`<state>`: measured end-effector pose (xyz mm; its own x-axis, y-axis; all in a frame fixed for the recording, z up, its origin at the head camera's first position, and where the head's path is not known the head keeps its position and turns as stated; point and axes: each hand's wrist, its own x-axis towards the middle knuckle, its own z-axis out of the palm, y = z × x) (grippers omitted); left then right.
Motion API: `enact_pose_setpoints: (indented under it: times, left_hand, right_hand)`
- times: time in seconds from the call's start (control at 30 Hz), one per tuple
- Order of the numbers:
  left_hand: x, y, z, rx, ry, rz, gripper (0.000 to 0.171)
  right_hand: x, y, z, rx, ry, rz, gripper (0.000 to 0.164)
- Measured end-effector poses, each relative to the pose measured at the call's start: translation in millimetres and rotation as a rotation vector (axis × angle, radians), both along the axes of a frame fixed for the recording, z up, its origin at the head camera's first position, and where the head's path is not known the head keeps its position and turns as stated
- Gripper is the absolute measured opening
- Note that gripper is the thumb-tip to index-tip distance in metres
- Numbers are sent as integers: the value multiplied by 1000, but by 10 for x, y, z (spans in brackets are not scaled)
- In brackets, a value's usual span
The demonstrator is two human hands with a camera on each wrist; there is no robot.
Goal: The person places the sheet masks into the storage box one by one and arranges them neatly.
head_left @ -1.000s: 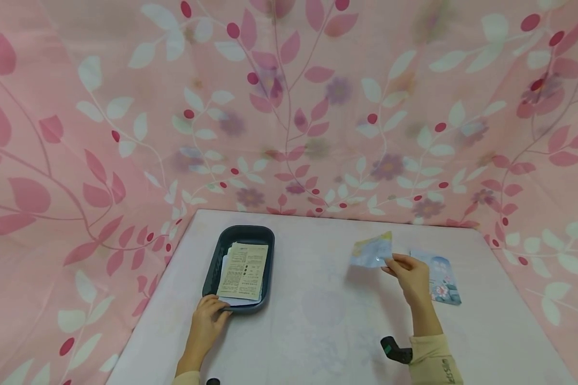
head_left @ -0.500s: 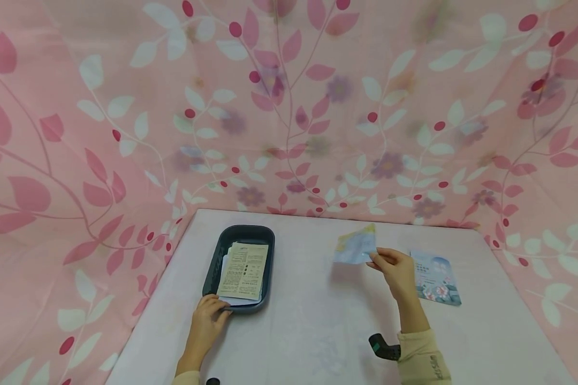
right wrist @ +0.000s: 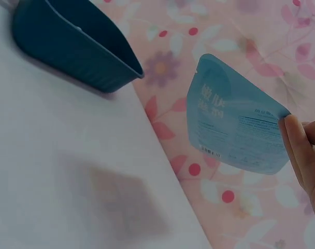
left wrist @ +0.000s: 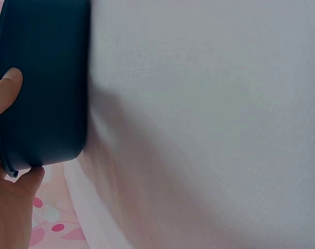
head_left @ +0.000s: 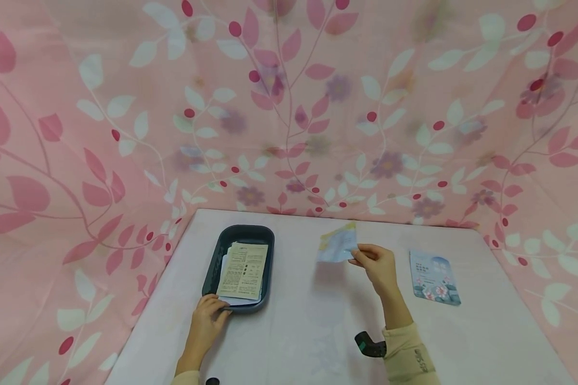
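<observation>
My left hand (head_left: pixel 205 327) grips the near left corner of a dark blue plastic tray (head_left: pixel 245 233). In the left wrist view, the thumb lies against the outside of the tray (left wrist: pixel 46 88). Inside it lies a cream flat piece with printed text (head_left: pixel 243 271), on top of pale flat pieces that it mostly covers. My right hand (head_left: pixel 379 270) pinches a light blue and yellow sachet (head_left: pixel 338 245) by one edge, above the table. The right wrist view shows printing and a barcode on this sachet (right wrist: pixel 235 122).
A blue sachet with pink flowers (head_left: pixel 435 277) lies flat at the right of the white-covered table (head_left: pixel 298 331). Pink floral cloth (head_left: pixel 289 107) hangs behind and beside the table. A black device (head_left: pixel 370 345) sits at the right wrist.
My right hand has carried the sachet leftward, away from the flowered sachet, which now shows fully. My left hand and the tray have stayed in place.
</observation>
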<state>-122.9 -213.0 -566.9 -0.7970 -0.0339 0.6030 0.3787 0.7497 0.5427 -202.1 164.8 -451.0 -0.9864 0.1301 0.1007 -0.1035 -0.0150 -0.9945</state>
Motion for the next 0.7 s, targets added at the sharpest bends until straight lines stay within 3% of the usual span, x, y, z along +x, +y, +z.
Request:
enact_pose_setpoints:
  times: [0.7]
  left_hand:
    - [5,0,-5,4,-12,4,27]
  right_hand:
    - [-30,-395,15,-40,11,118,21]
